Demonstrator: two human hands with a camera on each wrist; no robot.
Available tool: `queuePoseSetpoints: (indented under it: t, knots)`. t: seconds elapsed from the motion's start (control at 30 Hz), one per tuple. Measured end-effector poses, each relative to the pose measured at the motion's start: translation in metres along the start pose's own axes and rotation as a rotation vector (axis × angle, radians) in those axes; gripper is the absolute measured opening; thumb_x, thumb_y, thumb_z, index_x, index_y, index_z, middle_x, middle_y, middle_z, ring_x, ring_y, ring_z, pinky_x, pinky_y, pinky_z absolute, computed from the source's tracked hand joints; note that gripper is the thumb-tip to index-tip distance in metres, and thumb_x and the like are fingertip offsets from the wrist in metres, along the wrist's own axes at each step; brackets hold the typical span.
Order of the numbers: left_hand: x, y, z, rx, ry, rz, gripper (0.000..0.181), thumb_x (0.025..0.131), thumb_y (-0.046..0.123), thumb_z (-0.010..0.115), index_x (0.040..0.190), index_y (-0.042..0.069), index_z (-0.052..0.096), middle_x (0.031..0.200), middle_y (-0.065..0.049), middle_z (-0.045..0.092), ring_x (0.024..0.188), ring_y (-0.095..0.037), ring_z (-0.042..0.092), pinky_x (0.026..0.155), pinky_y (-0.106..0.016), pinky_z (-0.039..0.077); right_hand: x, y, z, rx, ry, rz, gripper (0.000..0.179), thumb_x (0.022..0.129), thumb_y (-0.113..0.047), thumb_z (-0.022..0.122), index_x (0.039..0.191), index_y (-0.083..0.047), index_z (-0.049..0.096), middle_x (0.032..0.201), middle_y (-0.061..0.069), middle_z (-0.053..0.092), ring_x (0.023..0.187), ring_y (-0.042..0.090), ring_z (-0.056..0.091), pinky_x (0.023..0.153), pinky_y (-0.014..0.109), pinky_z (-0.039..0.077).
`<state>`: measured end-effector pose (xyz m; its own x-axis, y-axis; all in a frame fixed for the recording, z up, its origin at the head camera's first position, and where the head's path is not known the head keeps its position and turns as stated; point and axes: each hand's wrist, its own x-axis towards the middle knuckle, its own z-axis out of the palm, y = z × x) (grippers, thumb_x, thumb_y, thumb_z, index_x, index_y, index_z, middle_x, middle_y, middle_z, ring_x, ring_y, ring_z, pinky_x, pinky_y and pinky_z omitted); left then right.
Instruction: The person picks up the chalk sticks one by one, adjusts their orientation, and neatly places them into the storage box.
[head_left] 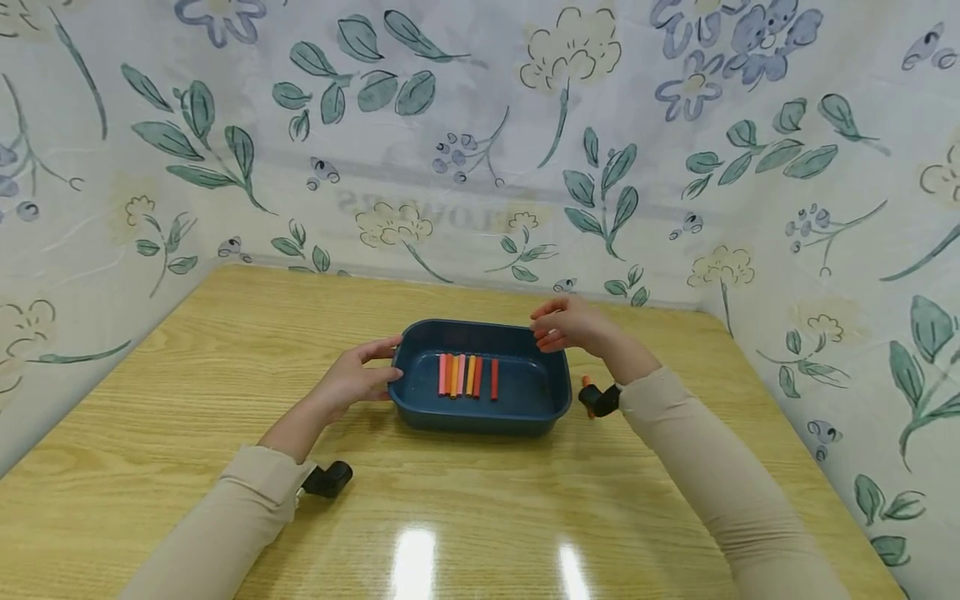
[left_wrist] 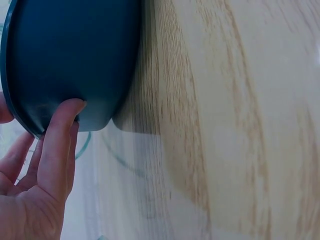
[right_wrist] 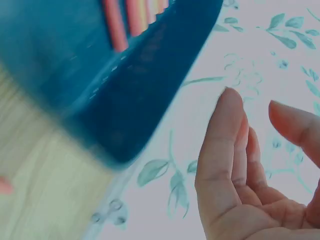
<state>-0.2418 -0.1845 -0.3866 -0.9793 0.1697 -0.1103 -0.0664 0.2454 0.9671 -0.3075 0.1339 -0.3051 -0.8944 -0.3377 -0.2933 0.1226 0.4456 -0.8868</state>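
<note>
A dark blue rectangular tub (head_left: 480, 423) stands on the table. Several slim sticks (head_left: 461, 377) in pink, orange and red lie side by side in it, with a single red stick (head_left: 494, 379) a little apart to their right. My left hand (head_left: 356, 383) grips the tub's left end; in the left wrist view, fingers of that hand (left_wrist: 47, 170) press on the outer wall. Over the far right rim hovers my right hand (head_left: 568, 325), holding nothing. The right wrist view has this hand (right_wrist: 250, 185) with thumb and fingers apart, beside the tub (right_wrist: 135, 115).
An orange stick (head_left: 587, 382) lies on the wooden table (head_left: 225, 358) right of the tub, partly hidden by the black right wrist camera (head_left: 600, 401). Another black camera (head_left: 328, 480) sits at the left wrist. Floral cloth (head_left: 465, 142) walls in the table's back and sides.
</note>
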Motion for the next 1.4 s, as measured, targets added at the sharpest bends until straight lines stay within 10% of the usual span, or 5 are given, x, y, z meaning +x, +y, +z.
queuePoseSetpoints:
  t: [0.73,1.07,1.4]
  knots:
    - [0.0,0.002,0.001,0.011,0.008,-0.011,0.059,0.092,0.004,0.056,0.145,0.006,0.031,0.139,-0.027,0.031,0.101,-0.037,0.059,0.077,-0.038,0.054,-0.021,0.106,-0.034,-0.041,0.08,0.181,0.069,0.082,0.002,0.062,0.142,0.0,0.026,0.099,0.016,0.051,0.063,0.016,0.055,0.062,0.028,0.054]
    - [-0.001,0.002,0.001,0.012,0.011,-0.024,0.06,0.092,0.004,0.056,0.146,0.007,0.031,0.139,-0.026,0.03,0.102,-0.037,0.059,0.077,-0.039,0.054,-0.021,0.115,-0.031,-0.036,-0.023,0.162,0.061,0.08,0.012,0.062,0.134,0.005,0.033,0.09,0.021,0.061,0.067,0.024,0.065,0.064,0.034,0.056]
    - [0.0,0.002,0.002,0.016,0.011,-0.012,0.059,0.092,0.004,0.056,0.145,0.006,0.031,0.138,-0.027,0.031,0.098,-0.031,0.061,0.078,-0.04,0.054,-0.018,0.107,-0.036,0.046,0.148,0.106,0.05,0.084,0.003,0.059,0.129,0.003,0.039,0.093,0.015,0.056,0.067,0.017,0.059,0.065,0.032,0.057]
